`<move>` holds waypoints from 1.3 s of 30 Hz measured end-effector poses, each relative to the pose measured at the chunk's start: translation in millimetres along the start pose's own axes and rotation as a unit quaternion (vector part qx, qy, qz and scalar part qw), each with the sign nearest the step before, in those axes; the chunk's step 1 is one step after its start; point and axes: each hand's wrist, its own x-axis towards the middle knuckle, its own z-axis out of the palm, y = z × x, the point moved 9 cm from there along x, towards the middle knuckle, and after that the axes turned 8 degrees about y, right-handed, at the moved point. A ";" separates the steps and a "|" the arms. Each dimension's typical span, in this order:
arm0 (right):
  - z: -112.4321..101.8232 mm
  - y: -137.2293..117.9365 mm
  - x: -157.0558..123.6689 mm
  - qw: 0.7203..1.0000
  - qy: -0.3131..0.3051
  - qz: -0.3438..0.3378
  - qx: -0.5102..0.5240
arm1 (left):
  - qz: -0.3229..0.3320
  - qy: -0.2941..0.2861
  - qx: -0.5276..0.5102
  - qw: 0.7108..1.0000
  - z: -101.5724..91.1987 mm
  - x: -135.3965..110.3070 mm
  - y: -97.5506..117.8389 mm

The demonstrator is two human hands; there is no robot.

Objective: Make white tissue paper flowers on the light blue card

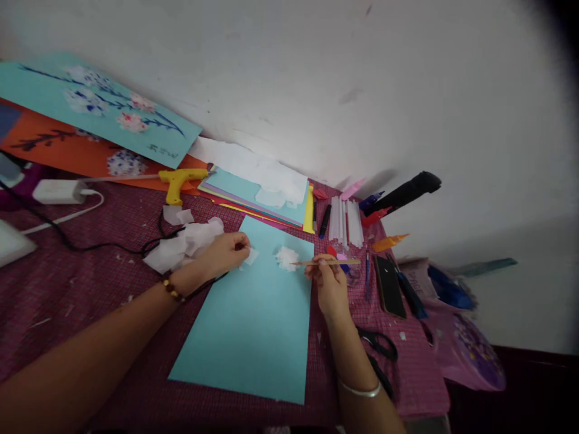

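Note:
A light blue sheet of paper (246,319) lies on the table in front of me. On its far end sits a small cluster of white tissue bits (287,258). My left hand (228,252) is closed, pinching a small white tissue piece (251,256) over the sheet's top left corner. My right hand (329,283) is closed round a thin wooden stick (332,262), whose tip points at the tissue cluster. A pile of crumpled white tissue (183,244) lies just behind my left hand.
A yellow glue gun (177,181), a stack of coloured paper (262,202), white glue sticks (346,220), markers, a black phone (389,286) and black scissors (377,343) lie on the maroon cloth (72,277). Painted sheets lean on the wall at left. A white charger (58,191) and cables lie at left.

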 end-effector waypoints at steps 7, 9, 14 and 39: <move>10.4 3.4 -8.1 0.999 -0.029 -0.018 0.000 | 0.007 0.025 -0.043 0.999 -1.3 11.9 57.3; 11.7 2.2 -11.2 0.999 -0.027 -0.023 -0.007 | 0.003 0.015 -0.148 0.989 12.4 11.0 64.2; 11.5 5.4 -11.9 0.999 -0.012 -0.027 -0.022 | -0.046 -0.029 -0.375 0.926 40.3 10.5 41.5; -13.1 4.8 -11.8 0.991 0.109 -0.046 0.061 | -0.001 0.079 -0.288 0.954 19.6 26.0 17.5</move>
